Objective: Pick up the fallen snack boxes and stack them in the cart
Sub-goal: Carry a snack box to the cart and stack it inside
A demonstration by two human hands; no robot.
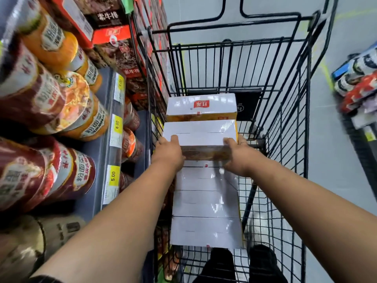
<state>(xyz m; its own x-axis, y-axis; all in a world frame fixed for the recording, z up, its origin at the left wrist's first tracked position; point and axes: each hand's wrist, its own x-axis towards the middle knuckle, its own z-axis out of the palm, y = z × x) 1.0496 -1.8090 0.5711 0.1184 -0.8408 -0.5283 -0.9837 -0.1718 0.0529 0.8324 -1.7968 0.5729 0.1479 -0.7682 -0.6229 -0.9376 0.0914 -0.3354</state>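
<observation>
Two hands, ours, grip one snack box (201, 132) at its near corners inside the cart (289, 127). Left hand (169, 149): thumb laid on the white top face, fingers curled down the left side. Right hand (237, 155): thumb on the top face, fingers wrapped round the right side.

Held snack box: rectangular carton with a glossy white top that shows glare, thin printed lines, a brown-and-yellow printed front and a yellow edge on the right. It sits level, between the far box and the near row. We cannot tell whether it rests on anything beneath.

Far box (201, 104): same shape, white top with a small red logo, yellow lower band, lying flat just beyond the held one at the cart's far end.

Near row of boxes (206, 203): several white glossy faces packed edge to edge, running from under our hands towards our shoes (263, 260), along the cart's left side.

Cart: black wire mesh, thin vertical bars at the far panel, square grid on the right wall and base.

Shelf, left: round noodle tubs (51, 103) in red and orange wrappers, lying on their sides; yellow price tags (117, 124) on the grey shelf edge; red and brown cartons (120, 52) higher up.

Floor (336, 160): smooth grey.
</observation>
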